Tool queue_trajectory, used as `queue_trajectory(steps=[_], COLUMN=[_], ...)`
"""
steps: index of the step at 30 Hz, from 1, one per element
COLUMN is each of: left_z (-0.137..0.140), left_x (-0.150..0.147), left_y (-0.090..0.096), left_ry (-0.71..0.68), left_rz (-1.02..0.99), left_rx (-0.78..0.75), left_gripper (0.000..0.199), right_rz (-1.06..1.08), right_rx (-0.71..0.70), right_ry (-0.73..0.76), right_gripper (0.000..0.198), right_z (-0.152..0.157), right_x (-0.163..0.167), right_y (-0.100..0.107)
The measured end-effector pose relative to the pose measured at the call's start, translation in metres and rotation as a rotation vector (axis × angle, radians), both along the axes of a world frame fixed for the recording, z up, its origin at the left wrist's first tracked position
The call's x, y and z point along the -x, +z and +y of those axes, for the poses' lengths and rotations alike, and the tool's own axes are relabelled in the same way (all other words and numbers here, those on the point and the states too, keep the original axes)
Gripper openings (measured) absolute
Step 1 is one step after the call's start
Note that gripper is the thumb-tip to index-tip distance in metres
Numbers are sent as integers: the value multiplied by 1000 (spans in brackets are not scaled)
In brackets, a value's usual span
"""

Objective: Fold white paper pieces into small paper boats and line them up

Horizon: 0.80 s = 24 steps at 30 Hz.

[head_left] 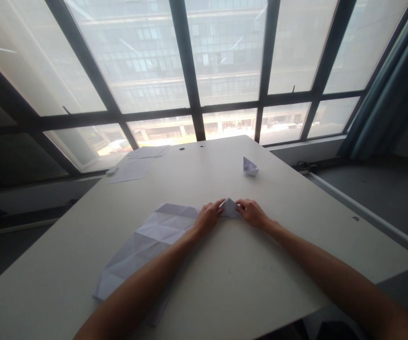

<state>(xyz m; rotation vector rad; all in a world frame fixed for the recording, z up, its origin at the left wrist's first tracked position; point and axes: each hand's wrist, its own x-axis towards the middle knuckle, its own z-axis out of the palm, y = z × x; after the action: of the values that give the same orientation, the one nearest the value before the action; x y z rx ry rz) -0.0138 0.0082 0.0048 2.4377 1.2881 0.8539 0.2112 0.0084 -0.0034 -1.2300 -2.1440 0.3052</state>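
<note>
A small piece of folded white paper (229,208), pointed at the top, lies on the table between my two hands. My left hand (209,216) pinches its left side with thumb and fingers. On the opposite side, my right hand (252,212) grips the right corner the same way. A large creased sheet of white paper (154,233) spreads out to the left, partly hidden beneath my left forearm. Beyond my right hand stands a folded paper boat (250,167), apart from both hands.
The white table (232,269) reaches toward tall windows with dark frames. Flat white sheets (133,169) lie at its far left, beside a small pale object (112,171). A blue curtain (384,89) hangs at the right.
</note>
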Motion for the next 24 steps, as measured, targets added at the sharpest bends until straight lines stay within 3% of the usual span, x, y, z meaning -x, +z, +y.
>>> queue_trajectory(steps=[4, 10, 15, 24], left_z=[0, -3, -3, -6], left_x=[-2, -1, -1, -5], left_y=[-4, -4, 2, 14], left_ry=[51, 108, -14, -77], left_rz=[59, 229, 342, 443], left_rx=[-14, -122, -130, -172], left_gripper=[53, 31, 28, 17], right_rz=[32, -64, -152, -37], right_rx=[32, -35, -51, -63], right_ry=[-107, -138, -25, 90], right_gripper=[35, 33, 23, 31], right_z=[-1, -4, -4, -2], right_x=[5, 6, 4, 3], right_y=[-3, -5, -4, -9])
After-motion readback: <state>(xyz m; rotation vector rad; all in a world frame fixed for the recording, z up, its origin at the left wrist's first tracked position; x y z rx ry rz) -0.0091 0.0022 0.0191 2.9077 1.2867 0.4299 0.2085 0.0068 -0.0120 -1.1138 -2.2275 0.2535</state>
